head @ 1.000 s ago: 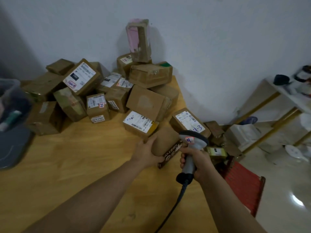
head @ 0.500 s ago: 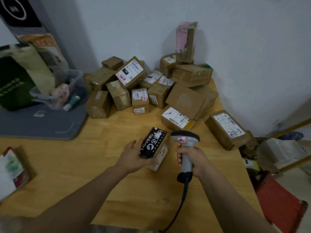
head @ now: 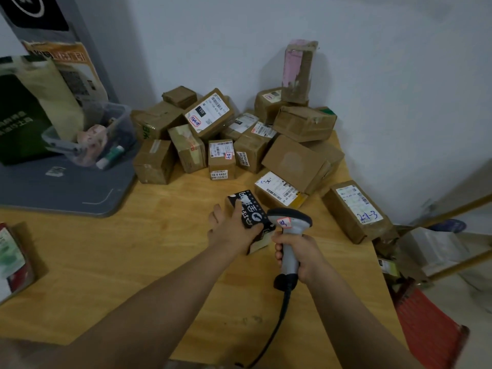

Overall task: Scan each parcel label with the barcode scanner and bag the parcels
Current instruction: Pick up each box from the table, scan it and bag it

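A wooden table [head: 133,262] is standing in the corner of the room. A pile of cardboard boxes [head: 250,153] is sitting at its back against the wall. A labelled box [head: 356,211] is lying apart from the pile, near the right edge. A grey tray [head: 66,193] is covering the back left part. A packet [head: 13,259] is lying at the left edge. A black-topped box [head: 247,209] is tilting in front of the pile; whether it is touching the wood cannot be told.

Blue "2-1-3" on rightmost brown cardboard box [head: 346,225]; "150" on tilted white-labelled cardboard box [head: 210,113]; "56 4 4402" on small upright cardboard box [head: 221,166].
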Available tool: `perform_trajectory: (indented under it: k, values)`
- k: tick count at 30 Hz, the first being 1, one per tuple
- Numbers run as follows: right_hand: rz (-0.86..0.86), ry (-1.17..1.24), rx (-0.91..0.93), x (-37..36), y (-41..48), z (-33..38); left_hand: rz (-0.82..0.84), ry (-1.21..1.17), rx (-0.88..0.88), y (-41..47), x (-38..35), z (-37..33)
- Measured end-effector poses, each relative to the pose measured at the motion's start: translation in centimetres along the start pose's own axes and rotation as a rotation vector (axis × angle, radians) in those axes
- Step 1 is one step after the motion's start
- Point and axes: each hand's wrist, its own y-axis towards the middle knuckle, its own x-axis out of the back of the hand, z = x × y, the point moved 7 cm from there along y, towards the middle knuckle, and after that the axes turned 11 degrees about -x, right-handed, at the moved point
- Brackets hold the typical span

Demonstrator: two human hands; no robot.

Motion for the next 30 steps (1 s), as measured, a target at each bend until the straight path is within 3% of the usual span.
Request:
perform_trajectory:
  k: [2, 5, 8, 10, 13, 17, 20, 26, 30]
  values:
    - [-0.03, 0.029, 0.001, 0.7, 0.0, 0.0, -0.008, 0.14, -0.112, 1.2, -0.3, -2.3]
    - [-0.071, 0.079, 0.012, 2.1, -0.3, 0.2, 0.131, 0.337, -0.299, 2.5, -1.8, -4.6]
    - [-0.071, 0.095, 0.016, 3.2, -0.6, 0.4, 0.196, 0.377, -0.172, 2.8, -2.4, -3.8]
    - [-0.06, 0.091, 0.008, 3.6, -0.5, 0.4, 0.077, 0.349, -0.084, 2.5, -1.9, -2.7]
    - [-0.011, 0.061, 0.002, 2.9, -0.4, 0.4, -0.183, 0.121, 0.018, 1.2, 0.3, 0.1]
    - [0.07, 0.006, -0.001, 0.4, -0.2, 0.3, -0.073, -0.417, 0.389, 0.3, 0.2, 6.1]
    - [0.106, -0.071, -0.008, -1.7, 0.0, 0.0, -0.041, -0.848, 0.465, -1.5, -0.3, 7.2]
    - [0.122, -0.197, -0.029, -4.1, 0.3, -0.5, -0.001, -0.931, 0.622, -4.5, -2.7, 9.6]
    - [-0.005, -0.174, 0.054, -3.8, 1.1, 0.4, -0.101, -0.9, 0.526, -3.6, -1.9, 9.6]
